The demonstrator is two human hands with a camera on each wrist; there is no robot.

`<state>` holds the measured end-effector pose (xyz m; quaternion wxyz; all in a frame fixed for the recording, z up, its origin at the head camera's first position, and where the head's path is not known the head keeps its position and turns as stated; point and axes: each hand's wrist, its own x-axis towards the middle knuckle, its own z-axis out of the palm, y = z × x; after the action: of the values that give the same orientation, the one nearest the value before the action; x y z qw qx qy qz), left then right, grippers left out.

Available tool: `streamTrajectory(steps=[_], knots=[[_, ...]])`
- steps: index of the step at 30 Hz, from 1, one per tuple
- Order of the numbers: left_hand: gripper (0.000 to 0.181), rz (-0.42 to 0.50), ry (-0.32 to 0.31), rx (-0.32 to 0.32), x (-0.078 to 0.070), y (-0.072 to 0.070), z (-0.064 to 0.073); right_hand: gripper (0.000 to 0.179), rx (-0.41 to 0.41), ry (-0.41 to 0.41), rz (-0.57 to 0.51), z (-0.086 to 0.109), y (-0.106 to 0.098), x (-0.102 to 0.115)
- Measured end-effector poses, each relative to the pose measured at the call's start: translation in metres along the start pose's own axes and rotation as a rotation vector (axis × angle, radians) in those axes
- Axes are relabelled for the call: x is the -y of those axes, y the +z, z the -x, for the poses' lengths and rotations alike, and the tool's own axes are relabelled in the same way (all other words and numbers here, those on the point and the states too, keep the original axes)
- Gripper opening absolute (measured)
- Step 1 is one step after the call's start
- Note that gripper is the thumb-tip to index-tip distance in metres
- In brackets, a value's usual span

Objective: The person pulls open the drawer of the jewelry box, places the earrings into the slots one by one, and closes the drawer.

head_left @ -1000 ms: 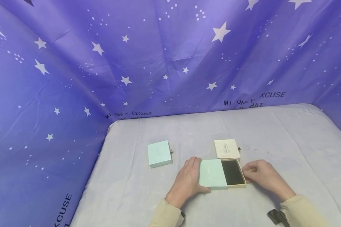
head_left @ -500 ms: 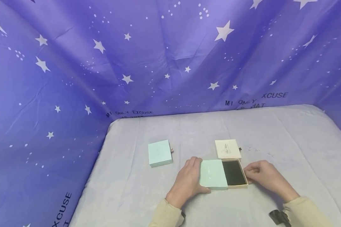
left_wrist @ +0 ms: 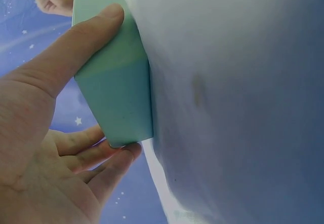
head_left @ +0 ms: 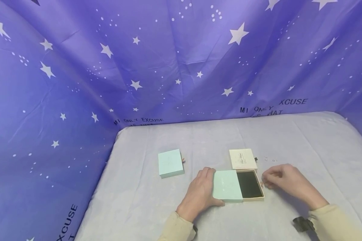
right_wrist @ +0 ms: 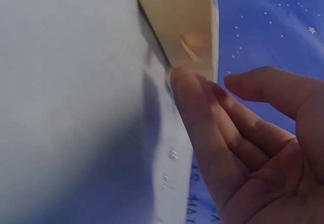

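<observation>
A mint-green sliding gift box [head_left: 227, 185] lies on the cloth, its cream drawer [head_left: 253, 199] pulled partway out to the right and showing a black pad [head_left: 249, 184]. My left hand [head_left: 197, 192] grips the sleeve from the left, thumb along the near side in the left wrist view and fingers at the far side. Just off the drawer's right end is my right hand [head_left: 285, 179]. In the right wrist view its thumb and fingers stand apart with nothing between them, near the small ribbon pull [right_wrist: 191, 50] on the drawer's end.
A cream printed box [head_left: 243, 159] with a dark tab sits right behind the mint one. Farther left is a second light-blue box [head_left: 171, 163]. Small shiny pieces, perhaps jewellery [head_left: 274, 161], lie at the right. A starry purple curtain [head_left: 175, 60] hangs behind the table.
My right hand has come away from the drawer's end, moving right and slightly back, and the ribbon pull now shows. My left hand keeps its grip; the drawer stays partly out.
</observation>
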<state>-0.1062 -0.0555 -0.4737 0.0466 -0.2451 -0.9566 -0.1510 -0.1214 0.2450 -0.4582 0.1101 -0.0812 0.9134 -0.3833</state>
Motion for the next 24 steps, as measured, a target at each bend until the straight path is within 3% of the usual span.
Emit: streamTrajectory(steps=[5, 10, 21, 24], knots=[[0.098, -0.002, -0.007, 0.004, 0.0, 0.0, 0.0, 0.028, -0.101, -0.018, 0.119, -0.008, -0.016, 0.005], [0.097, 0.011, -0.011, 0.01, 0.0, 0.0, 0.0, 0.036, -0.165, -0.038, 0.155, -0.02, -0.027, 0.005], [0.098, 0.006, -0.017, 0.014, 0.001, 0.002, -0.002, 0.04, -0.152, -0.008, 0.191, -0.036, -0.031, -0.009], [0.098, 0.003, -0.02, 0.013, 0.001, 0.001, -0.002, 0.036, -0.166, -0.03, 0.254, -0.039, -0.03, -0.015]])
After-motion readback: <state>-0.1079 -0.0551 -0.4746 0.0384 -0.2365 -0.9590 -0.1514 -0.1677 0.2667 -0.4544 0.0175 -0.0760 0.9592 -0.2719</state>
